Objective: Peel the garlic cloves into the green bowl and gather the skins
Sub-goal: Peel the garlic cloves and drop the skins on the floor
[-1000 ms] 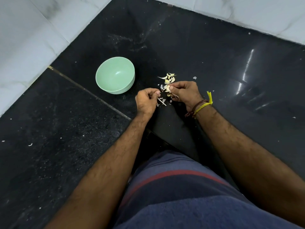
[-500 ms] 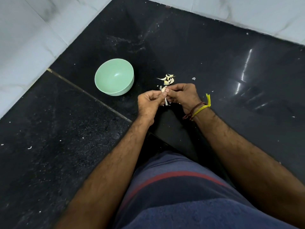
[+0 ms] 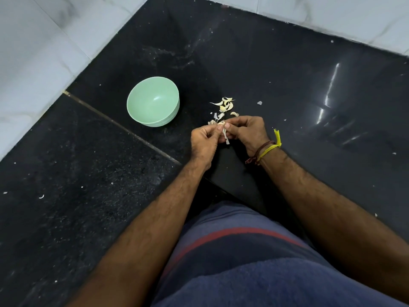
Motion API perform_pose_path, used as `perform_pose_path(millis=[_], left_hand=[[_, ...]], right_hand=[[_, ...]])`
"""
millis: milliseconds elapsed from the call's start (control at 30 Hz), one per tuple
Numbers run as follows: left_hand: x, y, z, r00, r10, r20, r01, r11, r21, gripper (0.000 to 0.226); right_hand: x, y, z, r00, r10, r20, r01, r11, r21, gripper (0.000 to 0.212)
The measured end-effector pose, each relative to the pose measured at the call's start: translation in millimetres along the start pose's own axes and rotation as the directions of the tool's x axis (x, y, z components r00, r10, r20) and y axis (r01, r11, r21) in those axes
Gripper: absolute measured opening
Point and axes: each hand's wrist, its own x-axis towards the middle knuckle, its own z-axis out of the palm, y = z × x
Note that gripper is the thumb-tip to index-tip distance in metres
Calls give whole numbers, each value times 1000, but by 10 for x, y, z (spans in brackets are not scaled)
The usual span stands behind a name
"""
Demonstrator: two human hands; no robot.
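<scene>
A: From the head view, where is the garlic?

B: Both hands meet over the black desk [image 3: 287,69]. The left hand [image 3: 204,141] and right hand [image 3: 247,131] have their fingers curled, pinching one garlic clove [image 3: 221,124] between them; a skin strip [image 3: 226,137] hangs below.

A: And the bowl?

B: The green bowl [image 3: 153,101] stands left of the hands, apart from them, near the desk's white-tiled edge. Loose skins [image 3: 225,105] lie just beyond the fingers. Bare desk stretches to the right.

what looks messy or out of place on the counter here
Garlic skins lie loose on the black counter just beyond both hands, not gathered; one scrap sits apart to their right. The green bowl looks empty.
</scene>
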Motion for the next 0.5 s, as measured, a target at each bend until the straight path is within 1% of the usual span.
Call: perform_pose_path(millis=[67,133,233,400,500], left_hand=[[7,-15,18,1000,2,-12,-1,999,32,14],[23,-24,2,999,7,-37,-5,999,48,15],[37,-17,-25,998,4,-69,-1,999,50,13],[89,38,-54,993,18,-113,-14,999,36,8],[110,56,-73,993,26,-114,-21,999,39,7]], right_hand=[[12,-12,-19,999,36,10,-36,999,-2,4],[21,-54,-32,998,51,29,-51,999,-6,8],[39,-114,-66,999,36,36,-36,999,-2,9],[104,-195,-128,998,-60,-26,56,987,-152,7],[167,-207,-131,987,-144,-65,116,942,-316,6]])
